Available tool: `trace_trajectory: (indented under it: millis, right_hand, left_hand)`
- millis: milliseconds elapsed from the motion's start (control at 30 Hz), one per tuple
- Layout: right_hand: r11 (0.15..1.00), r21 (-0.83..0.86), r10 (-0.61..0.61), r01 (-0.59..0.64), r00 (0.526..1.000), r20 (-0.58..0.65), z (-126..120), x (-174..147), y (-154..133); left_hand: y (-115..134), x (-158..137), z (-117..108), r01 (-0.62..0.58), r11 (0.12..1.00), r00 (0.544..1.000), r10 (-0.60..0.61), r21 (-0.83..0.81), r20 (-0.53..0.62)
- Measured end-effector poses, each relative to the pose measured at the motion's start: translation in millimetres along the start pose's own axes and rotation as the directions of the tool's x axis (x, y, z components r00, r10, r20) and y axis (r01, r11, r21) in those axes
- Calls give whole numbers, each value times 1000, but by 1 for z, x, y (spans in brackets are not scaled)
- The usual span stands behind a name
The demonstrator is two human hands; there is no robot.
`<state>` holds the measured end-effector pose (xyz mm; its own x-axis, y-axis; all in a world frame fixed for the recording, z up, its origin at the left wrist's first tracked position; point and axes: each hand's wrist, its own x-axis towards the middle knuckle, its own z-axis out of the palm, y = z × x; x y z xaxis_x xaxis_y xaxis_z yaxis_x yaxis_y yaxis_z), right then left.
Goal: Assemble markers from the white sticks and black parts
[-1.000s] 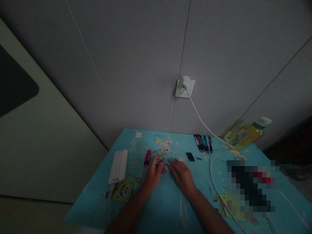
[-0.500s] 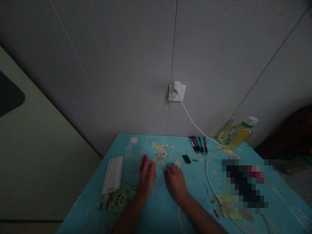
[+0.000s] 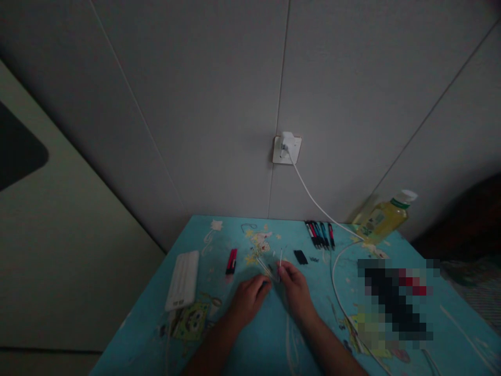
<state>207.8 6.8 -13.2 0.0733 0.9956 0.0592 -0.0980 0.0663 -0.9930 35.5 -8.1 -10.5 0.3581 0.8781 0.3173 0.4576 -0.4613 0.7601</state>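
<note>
My right hand (image 3: 295,286) is closed on a thin white pen refill (image 3: 281,257), held nearly upright between thumb and fingertips. Close by on its left, my left hand (image 3: 250,297) has its fingers drawn together around a small dark-blue piece that I cannot make out. More thin white refills (image 3: 263,265) lie on the blue tablecloth just beyond the left fingertips. Red-and-black pen barrels (image 3: 231,261) rest side by side to the left. Beyond my right hand lie short black pen parts (image 3: 300,257) and a few tiny dark pieces (image 3: 313,259), perhaps springs.
Several pens (image 3: 321,235) lie in a row near the wall. A white power bank (image 3: 182,280) is at the left. A bottle of yellow liquid (image 3: 383,220) stands at the back right. A white cable (image 3: 332,271) runs from the wall charger (image 3: 287,142) across the table's right side.
My left hand has moved right and nearer, away from the red barrels, which now show fully. My right hand has lifted a refill and turned it upright.
</note>
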Motion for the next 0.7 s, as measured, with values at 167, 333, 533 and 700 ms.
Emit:
trace_trajectory:
  millis: [167, 333, 533, 700]
  right_hand:
    - [983, 176, -60, 48, 996, 65, 15, -8, -10]
    - [977, -95, -176, 191, 974, 143, 16, -16, -21]
    - [883, -313, -298, 349, 934, 199, 7, -12, -17]
    - [731, -584, -330, 354, 932, 152, -7, -2, -11]
  left_hand:
    - [-6, 2, 3, -9, 999, 1000, 8, -36, -21]
    - [-7, 3, 3, 7, 992, 999, -13, -129, -40]
    - [-8, 4, 4, 137, 942, 981, -172, -307, -88]
    - [-9, 7, 5, 225, 790, 884, -412, -570, -222]
